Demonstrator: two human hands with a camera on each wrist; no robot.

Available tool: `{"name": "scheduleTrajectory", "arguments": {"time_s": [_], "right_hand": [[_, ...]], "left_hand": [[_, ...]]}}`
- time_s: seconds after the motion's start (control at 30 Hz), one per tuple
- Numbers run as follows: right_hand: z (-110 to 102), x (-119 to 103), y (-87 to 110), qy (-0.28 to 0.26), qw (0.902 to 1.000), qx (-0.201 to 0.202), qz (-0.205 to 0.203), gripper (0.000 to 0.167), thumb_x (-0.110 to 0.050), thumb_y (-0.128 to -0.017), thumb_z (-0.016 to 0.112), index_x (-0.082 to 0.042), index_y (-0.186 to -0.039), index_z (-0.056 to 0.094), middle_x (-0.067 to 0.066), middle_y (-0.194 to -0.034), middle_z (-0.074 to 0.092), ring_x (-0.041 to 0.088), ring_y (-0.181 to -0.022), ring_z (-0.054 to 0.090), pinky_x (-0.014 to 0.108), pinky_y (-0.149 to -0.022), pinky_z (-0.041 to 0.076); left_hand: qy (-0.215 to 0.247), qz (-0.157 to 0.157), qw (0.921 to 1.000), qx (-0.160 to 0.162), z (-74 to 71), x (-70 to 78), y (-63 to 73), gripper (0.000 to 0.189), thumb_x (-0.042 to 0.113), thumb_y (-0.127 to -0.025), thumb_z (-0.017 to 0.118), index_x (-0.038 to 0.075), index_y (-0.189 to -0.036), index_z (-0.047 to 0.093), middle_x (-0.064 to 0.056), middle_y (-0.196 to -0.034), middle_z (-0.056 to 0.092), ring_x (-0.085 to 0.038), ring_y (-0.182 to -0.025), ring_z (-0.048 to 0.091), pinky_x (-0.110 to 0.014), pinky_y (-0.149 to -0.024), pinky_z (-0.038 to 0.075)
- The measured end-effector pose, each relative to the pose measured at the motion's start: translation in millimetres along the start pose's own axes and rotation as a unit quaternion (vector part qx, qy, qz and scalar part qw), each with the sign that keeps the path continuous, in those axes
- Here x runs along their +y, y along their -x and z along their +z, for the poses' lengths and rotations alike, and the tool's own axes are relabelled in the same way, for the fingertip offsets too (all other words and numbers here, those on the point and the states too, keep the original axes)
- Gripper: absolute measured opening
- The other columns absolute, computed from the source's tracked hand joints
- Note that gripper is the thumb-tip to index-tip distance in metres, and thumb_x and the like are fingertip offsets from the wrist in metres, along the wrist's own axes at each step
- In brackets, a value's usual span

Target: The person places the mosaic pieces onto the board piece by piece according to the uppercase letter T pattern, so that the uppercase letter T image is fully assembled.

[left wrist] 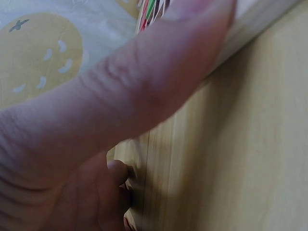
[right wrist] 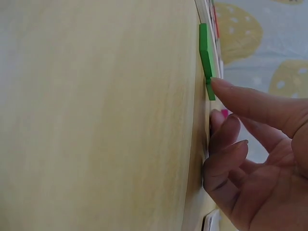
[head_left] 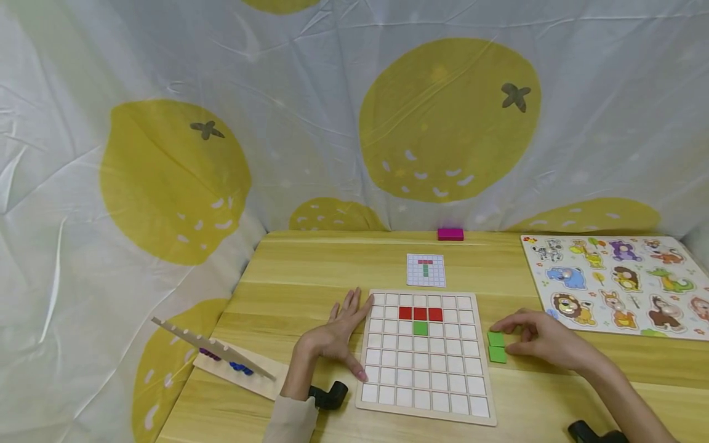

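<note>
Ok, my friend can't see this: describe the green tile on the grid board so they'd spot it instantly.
On the wooden table, find the white-celled grid board. Near its far edge runs a row of three red tiles; the green tile sits directly below the middle one. The other two green tiles are off the board; only this one fills a cell.

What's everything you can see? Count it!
Grid board: one, pale wood and white, middle
Red tiles: three, red, on board
Green tiles: three, green, one on board, two right of it
Pattern card: one, white, behind board
Block: one, magenta, far table edge
Animal puzzle: one, multicoloured, right
Stand: one, wood, purple and blue, left
Table: one, light wood, underneath
Lemon cloth: count unclear, whitish and yellow, behind and left
Black parts: two, black, near front
Sleeve: one, beige, front left
Left hand: one, fingers at board's left edge
Right hand: one, fingers at loose green tiles
</note>
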State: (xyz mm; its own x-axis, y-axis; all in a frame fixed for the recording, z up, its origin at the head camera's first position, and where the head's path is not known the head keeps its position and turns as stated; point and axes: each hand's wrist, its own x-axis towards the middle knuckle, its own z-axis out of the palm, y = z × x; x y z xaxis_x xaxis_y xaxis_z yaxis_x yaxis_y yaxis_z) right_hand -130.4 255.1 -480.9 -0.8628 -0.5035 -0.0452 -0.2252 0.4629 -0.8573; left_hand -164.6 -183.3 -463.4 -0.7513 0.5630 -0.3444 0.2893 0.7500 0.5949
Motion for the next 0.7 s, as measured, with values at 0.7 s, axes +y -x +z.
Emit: {"name": "scheduleTrajectory", "arguments": {"time_s": [0.7], "right_hand": [[2.0,-6.8,-4.9,0.047,0.9981,0.027,0.031,0.028,-0.010,-0.087,0.080,-0.005,-0.114,0.075,0.006,-0.097,0.062,0.002,-0.070,0.048,0.021,-0.060,0.045]], "left_hand": [[0.001,0.002,1.0000,0.002,0.8,-0.1,-0.4,0.151,0.032,-0.059,0.102,0.020,-0.168,-0.002,-0.018,-0.170,-0.026,-0.033,-0.159,-0.025,-0.058,-0.130,-0.013]]}}
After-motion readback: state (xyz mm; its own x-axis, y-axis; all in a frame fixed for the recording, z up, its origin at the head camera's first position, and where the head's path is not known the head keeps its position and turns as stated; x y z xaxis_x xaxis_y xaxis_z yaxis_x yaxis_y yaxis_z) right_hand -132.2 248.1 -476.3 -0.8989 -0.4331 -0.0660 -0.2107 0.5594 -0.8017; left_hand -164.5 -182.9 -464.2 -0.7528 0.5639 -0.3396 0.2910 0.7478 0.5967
